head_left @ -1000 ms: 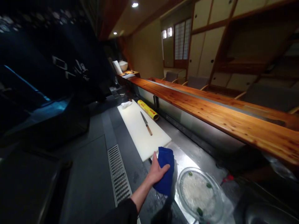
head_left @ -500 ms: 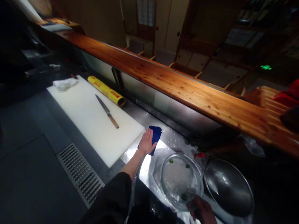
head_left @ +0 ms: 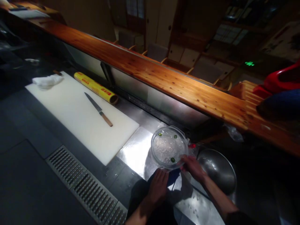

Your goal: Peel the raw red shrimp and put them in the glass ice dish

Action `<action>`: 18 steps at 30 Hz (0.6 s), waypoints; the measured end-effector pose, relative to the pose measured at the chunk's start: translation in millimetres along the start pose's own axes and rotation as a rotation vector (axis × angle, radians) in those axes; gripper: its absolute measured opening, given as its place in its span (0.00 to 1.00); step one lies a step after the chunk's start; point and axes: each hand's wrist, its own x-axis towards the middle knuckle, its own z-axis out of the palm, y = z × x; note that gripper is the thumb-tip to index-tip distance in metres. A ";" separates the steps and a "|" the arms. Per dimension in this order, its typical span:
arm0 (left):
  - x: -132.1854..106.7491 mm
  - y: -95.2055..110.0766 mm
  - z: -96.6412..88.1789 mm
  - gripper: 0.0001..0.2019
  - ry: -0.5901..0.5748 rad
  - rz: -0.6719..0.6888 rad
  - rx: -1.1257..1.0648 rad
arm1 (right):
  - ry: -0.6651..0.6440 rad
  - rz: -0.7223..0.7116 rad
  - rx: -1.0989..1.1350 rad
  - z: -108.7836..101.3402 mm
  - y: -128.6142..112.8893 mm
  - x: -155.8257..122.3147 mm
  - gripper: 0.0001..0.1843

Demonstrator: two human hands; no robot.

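White polyethylene fills the left of the counter: a cutting board (head_left: 82, 125) with a crumpled white cloth (head_left: 47, 82) at its far end and a kitchen knife (head_left: 97, 109) lying on it, the blade pointing away from the wooden handle. A yellow roll of wrap (head_left: 95, 88) lies just beyond the board, against the back edge of the counter. Below the board, a metal drain grate (head_left: 84, 184) runs along the floor. Farther right, on the stainless steel counter (head_left: 136, 153), sits a clear glass bowl (head_left: 169, 147) holding something white flecked with green. The right hand (head_left: 192, 167) reaches in from the lower right, its fingers closed around the bowl's near rim. The left hand (head_left: 159, 187) is just below the bowl, over a blue cloth (head_left: 174, 176); I cannot tell whether it grips the cloth. A steel mixing bowl (head_left: 217, 170) stands just beyond the right hand.
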 end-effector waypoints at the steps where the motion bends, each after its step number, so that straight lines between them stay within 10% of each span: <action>1: -12.1 -2.3 -2.8 0.34 0.052 -0.001 -0.014 | 0.000 -0.008 0.017 10.7 1.7 11.1 0.13; 9: -40.8 -67.9 -73.9 0.36 0.492 -0.388 0.159 | 0.017 -0.051 0.040 47.1 -7.2 76.0 0.12; 13: -10.5 -53.0 -53.7 0.39 0.452 -0.321 0.283 | -0.026 -0.116 0.068 12.8 -3.4 65.3 0.18; 18: 41.9 2.6 -9.5 0.40 0.381 -0.240 0.260 | 0.021 -0.078 0.189 -56.6 60.4 -18.5 0.26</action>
